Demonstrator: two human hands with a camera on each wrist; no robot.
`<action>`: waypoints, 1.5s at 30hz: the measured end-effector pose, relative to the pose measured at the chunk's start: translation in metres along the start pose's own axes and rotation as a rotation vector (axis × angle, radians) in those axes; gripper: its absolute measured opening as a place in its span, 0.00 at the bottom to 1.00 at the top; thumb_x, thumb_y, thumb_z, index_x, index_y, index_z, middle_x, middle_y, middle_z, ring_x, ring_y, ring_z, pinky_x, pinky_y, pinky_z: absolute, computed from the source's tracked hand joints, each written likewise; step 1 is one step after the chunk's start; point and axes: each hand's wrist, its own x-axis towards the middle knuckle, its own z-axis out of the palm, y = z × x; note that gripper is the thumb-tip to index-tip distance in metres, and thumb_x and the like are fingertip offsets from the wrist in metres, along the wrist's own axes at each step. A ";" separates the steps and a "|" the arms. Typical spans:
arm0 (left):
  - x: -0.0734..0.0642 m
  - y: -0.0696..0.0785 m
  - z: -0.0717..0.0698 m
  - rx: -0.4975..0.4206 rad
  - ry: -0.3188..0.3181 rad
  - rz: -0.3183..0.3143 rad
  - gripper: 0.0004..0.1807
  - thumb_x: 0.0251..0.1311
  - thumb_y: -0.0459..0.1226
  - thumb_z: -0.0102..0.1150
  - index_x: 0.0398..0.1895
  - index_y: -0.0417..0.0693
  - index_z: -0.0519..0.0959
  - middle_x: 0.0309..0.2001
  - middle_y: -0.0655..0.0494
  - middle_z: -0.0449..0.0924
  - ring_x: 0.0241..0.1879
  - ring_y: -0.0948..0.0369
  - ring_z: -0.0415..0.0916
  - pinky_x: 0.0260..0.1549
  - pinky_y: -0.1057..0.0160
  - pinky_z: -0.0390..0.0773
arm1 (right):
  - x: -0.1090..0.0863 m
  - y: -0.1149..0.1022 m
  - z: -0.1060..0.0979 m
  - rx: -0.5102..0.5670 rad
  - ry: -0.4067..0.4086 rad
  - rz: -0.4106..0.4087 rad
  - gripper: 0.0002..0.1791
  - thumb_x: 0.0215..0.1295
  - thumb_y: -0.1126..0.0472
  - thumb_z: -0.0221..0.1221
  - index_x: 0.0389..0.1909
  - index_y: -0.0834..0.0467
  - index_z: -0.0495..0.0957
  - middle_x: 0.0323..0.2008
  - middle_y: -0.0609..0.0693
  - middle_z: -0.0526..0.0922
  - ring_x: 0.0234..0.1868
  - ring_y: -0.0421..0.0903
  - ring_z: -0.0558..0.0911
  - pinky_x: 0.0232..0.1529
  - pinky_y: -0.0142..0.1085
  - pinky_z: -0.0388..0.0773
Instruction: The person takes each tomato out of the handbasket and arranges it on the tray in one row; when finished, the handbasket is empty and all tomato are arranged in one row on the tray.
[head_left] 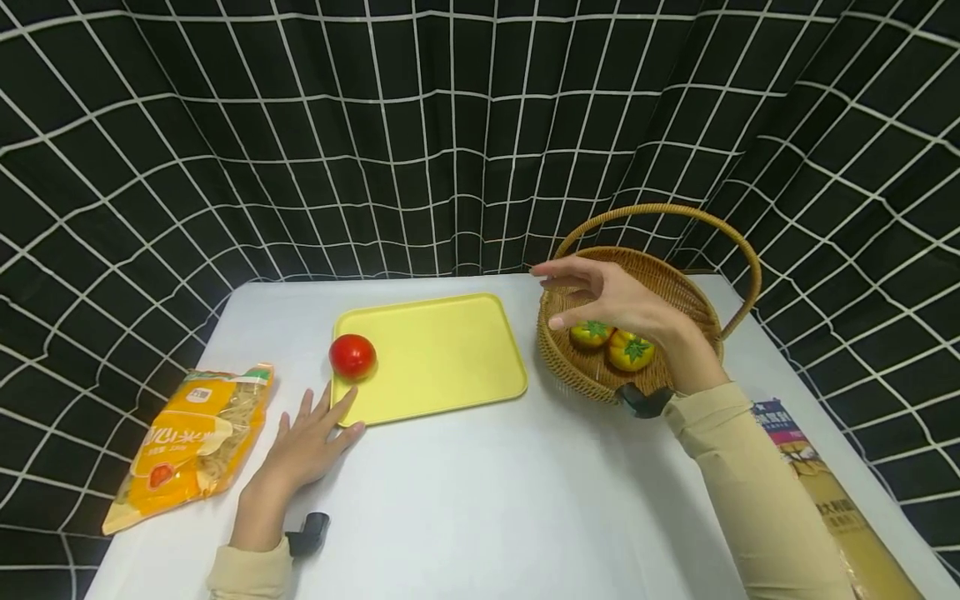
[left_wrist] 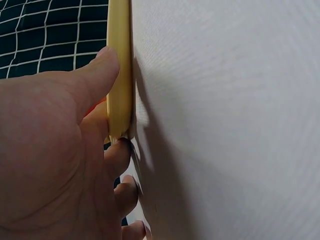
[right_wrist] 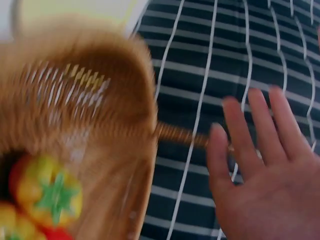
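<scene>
Black curtains with a white grid close the scene behind a white table [head_left: 465, 500]. Your left hand [head_left: 303, 450] lies flat on the table with straight fingers, and its thumb touches the near left corner of the yellow tray [head_left: 442, 354]; it holds nothing, it only steadies the tray. A red tomato [head_left: 352, 357] sits on the left edge of this tray. Your right hand [head_left: 607, 300] hovers over the wicker basket [head_left: 667, 279], fingers spread and loose, gripping nothing. Below it, in the basket, lie two yellow tomatoes [head_left: 611, 342] with green stalks, touching each other. To do this reach well, I think you should bring the hand straight down under the basket handle [head_left: 660, 212], choose the nearer fruit, and close the fingers gently around its sides, so the other one does not roll. Keep the left hand pressing the tray meanwhile.
</scene>
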 end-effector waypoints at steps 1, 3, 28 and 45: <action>0.000 -0.001 0.000 0.001 0.001 -0.001 0.44 0.77 0.63 0.47 0.87 0.54 0.52 0.86 0.36 0.34 0.83 0.30 0.25 0.75 0.22 0.24 | -0.002 0.005 -0.005 -0.015 -0.027 0.017 0.38 0.65 0.58 0.74 0.75 0.49 0.72 0.74 0.51 0.75 0.76 0.54 0.72 0.78 0.59 0.68; 0.001 -0.001 0.000 0.002 0.003 -0.005 0.44 0.77 0.63 0.47 0.87 0.55 0.52 0.86 0.36 0.35 0.83 0.30 0.26 0.75 0.22 0.24 | -0.004 0.012 -0.016 -0.031 -0.055 0.058 0.37 0.66 0.58 0.73 0.75 0.51 0.72 0.75 0.53 0.75 0.77 0.55 0.71 0.78 0.60 0.66; 0.003 0.003 0.002 -0.003 0.011 -0.043 0.42 0.77 0.61 0.50 0.87 0.56 0.53 0.86 0.37 0.36 0.84 0.32 0.25 0.75 0.23 0.25 | 0.029 0.098 -0.032 -0.230 -0.052 0.275 0.40 0.61 0.56 0.76 0.72 0.64 0.73 0.76 0.69 0.69 0.78 0.69 0.67 0.79 0.65 0.61; 0.001 0.003 0.002 -0.019 0.008 -0.045 0.43 0.77 0.60 0.50 0.87 0.55 0.53 0.86 0.37 0.35 0.84 0.32 0.24 0.76 0.24 0.23 | 0.029 0.094 -0.018 -0.354 -0.049 0.426 0.40 0.50 0.62 0.80 0.67 0.56 0.80 0.67 0.65 0.77 0.64 0.68 0.63 0.68 0.68 0.65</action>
